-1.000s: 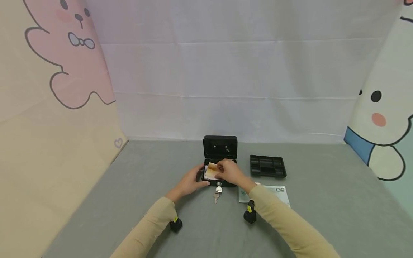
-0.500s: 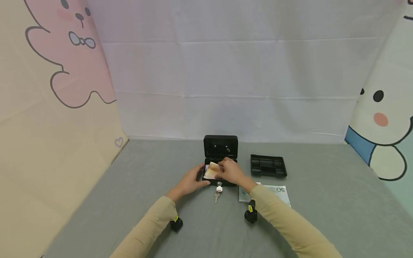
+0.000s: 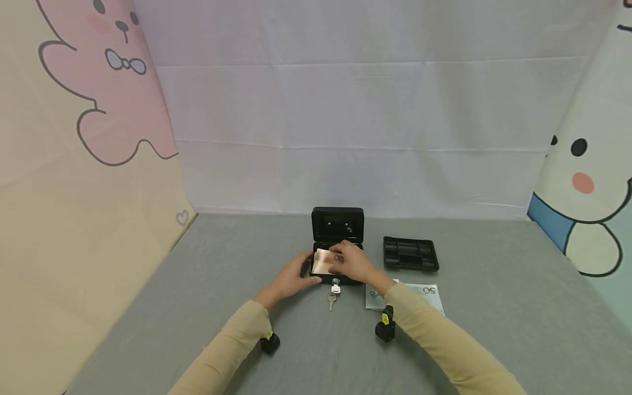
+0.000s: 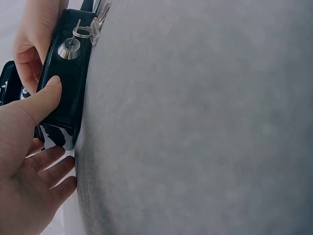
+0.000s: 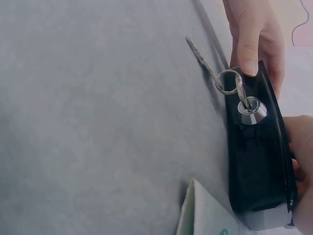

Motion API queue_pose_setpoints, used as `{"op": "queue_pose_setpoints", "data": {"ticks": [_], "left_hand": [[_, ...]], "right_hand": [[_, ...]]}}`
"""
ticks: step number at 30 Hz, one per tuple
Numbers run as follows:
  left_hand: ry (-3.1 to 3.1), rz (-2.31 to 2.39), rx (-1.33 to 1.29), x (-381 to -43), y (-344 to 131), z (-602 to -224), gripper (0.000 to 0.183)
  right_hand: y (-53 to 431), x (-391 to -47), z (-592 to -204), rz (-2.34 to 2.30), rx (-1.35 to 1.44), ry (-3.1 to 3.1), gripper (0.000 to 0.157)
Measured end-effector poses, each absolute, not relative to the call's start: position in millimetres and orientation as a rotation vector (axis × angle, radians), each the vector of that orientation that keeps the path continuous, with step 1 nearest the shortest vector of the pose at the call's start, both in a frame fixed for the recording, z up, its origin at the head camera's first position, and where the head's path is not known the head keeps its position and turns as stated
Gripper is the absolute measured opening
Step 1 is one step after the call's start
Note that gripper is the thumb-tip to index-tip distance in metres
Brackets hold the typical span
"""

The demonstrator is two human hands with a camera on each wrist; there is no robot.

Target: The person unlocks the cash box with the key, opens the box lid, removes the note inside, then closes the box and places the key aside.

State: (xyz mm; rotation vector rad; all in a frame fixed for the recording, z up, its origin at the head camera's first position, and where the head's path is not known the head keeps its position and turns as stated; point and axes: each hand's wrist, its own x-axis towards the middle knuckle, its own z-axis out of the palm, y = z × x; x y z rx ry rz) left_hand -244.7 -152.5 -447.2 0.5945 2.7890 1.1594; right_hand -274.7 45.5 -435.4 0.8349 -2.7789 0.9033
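Observation:
A small black cash box [image 3: 338, 225] stands at the back middle of the table, its lid raised. My left hand [image 3: 290, 276] holds the box's left front corner. In the left wrist view its thumb [image 4: 49, 95] lies on the front face and the fingers are along the side. Inside the box, my right hand [image 3: 356, 263] pinches a pale orange-brown banknote [image 3: 323, 262] by its right part. Other paper under the note is mostly hidden. A silver lock [image 5: 252, 110] on the front has a key in it, with a second key [image 3: 332, 300] hanging from the ring.
A black compartment tray [image 3: 411, 253] lies right of the box. Green banknotes [image 3: 430, 293] marked 50 lie on the grey table [image 3: 316, 351] in front of the tray, partly covered by the right sleeve. A white cloth backdrop [image 3: 296, 175] rises behind.
The banknote in the right hand was bent and raised half a second ago; now it lies flatter in the box, its number showing. The left hand and box have stayed in place.

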Motion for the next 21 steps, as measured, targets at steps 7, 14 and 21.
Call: {"op": "queue_pose_setpoints", "data": {"ticks": [7,14,21], "left_hand": [[2.801,1.128,0.593,-245.4,-153.1,-448.7,0.075],[2.789,1.133,0.583,-245.7,-153.6,-448.4,0.075],[2.778,1.156,0.578,-245.8,-152.8,-447.7,0.075]], "right_hand": [[48.2,-274.3,-431.7,0.996,0.895,-2.731,0.027],[52.4,-271.2,-424.6,1.111,0.962,-2.666,0.021],[58.6,-272.7,-424.5,1.253,0.959,-2.664,0.022]]}}
